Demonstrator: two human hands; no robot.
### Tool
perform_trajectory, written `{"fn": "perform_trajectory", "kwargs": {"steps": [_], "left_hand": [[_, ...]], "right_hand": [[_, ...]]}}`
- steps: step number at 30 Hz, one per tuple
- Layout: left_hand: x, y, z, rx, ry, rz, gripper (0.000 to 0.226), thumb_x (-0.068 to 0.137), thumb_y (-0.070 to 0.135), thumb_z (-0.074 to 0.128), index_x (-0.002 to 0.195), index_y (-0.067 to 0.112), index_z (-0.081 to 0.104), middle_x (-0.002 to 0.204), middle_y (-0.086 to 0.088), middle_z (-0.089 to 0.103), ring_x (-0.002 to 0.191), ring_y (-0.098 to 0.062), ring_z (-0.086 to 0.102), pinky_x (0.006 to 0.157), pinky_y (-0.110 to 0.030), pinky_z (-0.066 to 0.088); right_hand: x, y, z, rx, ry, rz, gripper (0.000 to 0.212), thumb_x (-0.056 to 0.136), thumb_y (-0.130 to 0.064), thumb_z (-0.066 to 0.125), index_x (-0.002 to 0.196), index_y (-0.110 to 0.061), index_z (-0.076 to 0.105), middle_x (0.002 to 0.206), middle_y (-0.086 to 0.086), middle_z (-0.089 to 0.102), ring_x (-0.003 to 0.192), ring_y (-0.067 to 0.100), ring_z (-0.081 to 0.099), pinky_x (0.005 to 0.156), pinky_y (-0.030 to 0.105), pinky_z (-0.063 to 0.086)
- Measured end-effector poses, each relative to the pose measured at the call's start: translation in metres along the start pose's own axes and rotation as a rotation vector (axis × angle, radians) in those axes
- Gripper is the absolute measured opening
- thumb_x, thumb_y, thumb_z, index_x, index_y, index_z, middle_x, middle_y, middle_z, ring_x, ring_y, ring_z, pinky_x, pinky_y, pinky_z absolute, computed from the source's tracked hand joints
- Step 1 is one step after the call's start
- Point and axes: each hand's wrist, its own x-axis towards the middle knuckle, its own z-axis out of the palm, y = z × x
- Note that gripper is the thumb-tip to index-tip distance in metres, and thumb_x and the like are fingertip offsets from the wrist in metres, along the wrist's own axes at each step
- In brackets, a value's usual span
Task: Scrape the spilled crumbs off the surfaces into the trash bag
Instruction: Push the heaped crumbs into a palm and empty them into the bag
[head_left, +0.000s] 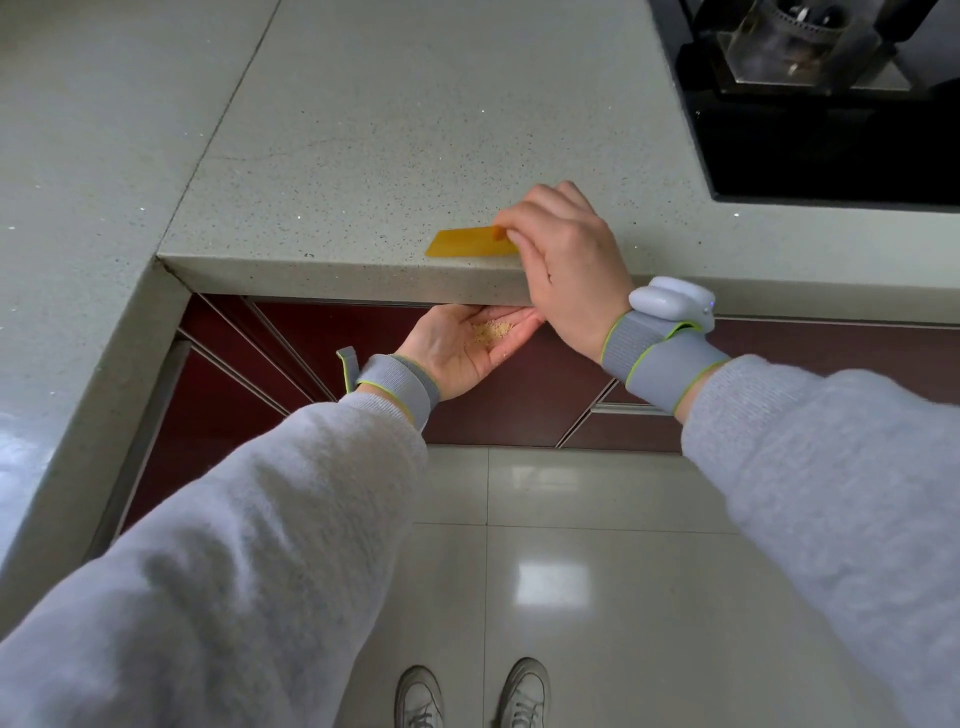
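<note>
The crumbs (492, 331) sit as a small pale heap in your left hand (464, 347), palm up, fingers fairly straight and relaxed, cupped just under the front lip of the countertop (363, 156). It holds nothing but the heap resting on it.

Your right hand (566, 260) is right above, at the edge, fingers curled and pinching one end of the yellow scraper (470, 242), w/ the blade lying low on the stone and reaching to your left.

Progress, as a judgement: the sweep off this stretch looks about done, since the pile is already caught in your palm and the counter near the blade shows no clear heap. The stone is speckled tho, so stray bits can't be ruled out.

Still left: get that handful into the trash bag, which isn't in view here, so you'll need to carry it level. Other surfaces may need a pass too; can't tell.

Around you: black cooktop (831, 135) far right, dark red cabinet fronts (519, 405) below, glossy floor tiles (571, 571), your white shoes (472, 696).
</note>
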Motion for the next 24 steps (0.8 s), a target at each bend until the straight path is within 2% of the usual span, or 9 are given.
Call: {"fn": "perform_trajectory", "kwargs": {"steps": [3, 6, 8, 10, 13, 17, 20, 22, 24], "left_hand": [[-0.008, 0.000, -0.004, 0.004, -0.018, 0.003, 0.075, 0.105, 0.021, 0.020, 0.060, -0.006, 0.074, 0.069, -0.016, 0.072, 0.064, -0.025, 0.073, 0.062, -0.031, 0.061], [-0.028, 0.007, -0.013, -0.009, 0.008, -0.002, 0.066, 0.104, 0.019, 0.023, 0.069, -0.005, 0.073, 0.070, -0.014, 0.072, 0.064, -0.023, 0.073, 0.058, -0.029, 0.060], [-0.039, 0.005, -0.018, -0.028, 0.018, -0.028, 0.065, 0.103, 0.018, 0.024, 0.070, -0.008, 0.073, 0.074, -0.017, 0.073, 0.066, -0.025, 0.074, 0.065, -0.032, 0.061], [-0.058, 0.010, -0.020, -0.040, 0.054, -0.037, 0.057, 0.103, 0.017, 0.025, 0.077, -0.006, 0.072, 0.074, -0.015, 0.072, 0.065, -0.025, 0.073, 0.067, -0.032, 0.060], [-0.096, 0.021, -0.022, -0.100, 0.138, 0.018, 0.033, 0.102, 0.016, 0.028, 0.101, 0.001, 0.058, 0.088, -0.009, 0.065, 0.062, -0.020, 0.072, 0.057, -0.029, 0.060], [-0.120, 0.027, -0.024, -0.139, 0.235, 0.062, 0.032, 0.102, 0.017, 0.028, 0.100, 0.005, 0.058, 0.086, -0.008, 0.062, 0.055, -0.015, 0.069, 0.050, -0.023, 0.056], [-0.148, 0.027, -0.045, -0.252, 0.306, 0.221, 0.037, 0.102, 0.020, 0.028, 0.123, 0.002, 0.053, 0.108, -0.013, 0.060, 0.076, -0.018, 0.066, 0.053, -0.023, 0.058], [-0.155, 0.024, -0.052, -0.323, 0.335, 0.269, 0.042, 0.101, 0.022, 0.029, 0.133, 0.001, 0.047, 0.125, -0.018, 0.056, 0.092, -0.022, 0.061, 0.063, -0.026, 0.061], [-0.174, 0.005, -0.063, -0.477, 0.407, 0.414, 0.043, 0.101, 0.022, 0.029, 0.134, 0.000, 0.046, 0.130, -0.019, 0.054, 0.104, -0.026, 0.058, 0.074, -0.029, 0.059]], "right_hand": [[-0.011, -0.013, -0.002, 0.044, -0.084, -0.044, 0.018, 0.086, -0.001, 0.049, 0.084, 0.002, 0.067, 0.078, 0.016, 0.061, 0.079, 0.024, 0.046, 0.071, 0.026, 0.033], [-0.019, -0.031, -0.007, 0.067, -0.139, -0.024, 0.017, 0.086, -0.003, 0.052, 0.086, 0.001, 0.068, 0.078, 0.014, 0.063, 0.074, 0.029, 0.054, 0.071, 0.025, 0.035], [-0.024, -0.040, -0.008, 0.099, -0.097, 0.098, 0.011, 0.084, -0.003, 0.058, 0.085, 0.000, 0.069, 0.078, 0.011, 0.065, 0.073, 0.028, 0.057, 0.070, 0.024, 0.037], [-0.020, -0.060, -0.012, 0.195, -0.082, 0.234, 0.009, 0.082, -0.005, 0.062, 0.082, -0.003, 0.070, 0.077, 0.009, 0.067, 0.070, 0.017, 0.058, 0.067, 0.022, 0.039], [-0.007, -0.101, -0.016, 0.365, -0.142, 0.437, 0.006, 0.082, -0.008, 0.064, 0.079, -0.007, 0.069, 0.075, 0.004, 0.067, 0.066, 0.004, 0.053, 0.062, 0.013, 0.040], [-0.002, -0.127, -0.010, 0.416, -0.182, 0.571, 0.007, 0.083, -0.010, 0.064, 0.079, -0.011, 0.070, 0.071, -0.001, 0.067, 0.061, 0.005, 0.055, 0.062, 0.015, 0.045], [0.011, -0.154, 0.001, 0.491, -0.342, 0.466, 0.007, 0.085, -0.011, 0.064, 0.081, -0.011, 0.070, 0.071, -0.004, 0.067, 0.063, 0.008, 0.058, 0.062, 0.014, 0.045], [0.012, -0.157, 0.006, 0.529, -0.386, 0.436, 0.007, 0.085, -0.012, 0.064, 0.082, -0.010, 0.070, 0.072, -0.003, 0.068, 0.064, 0.009, 0.060, 0.062, 0.012, 0.046], [0.007, -0.173, 0.012, 0.617, -0.541, 0.341, 0.008, 0.086, -0.012, 0.064, 0.082, -0.011, 0.070, 0.071, -0.003, 0.067, 0.065, 0.010, 0.060, 0.064, 0.016, 0.047]]}}
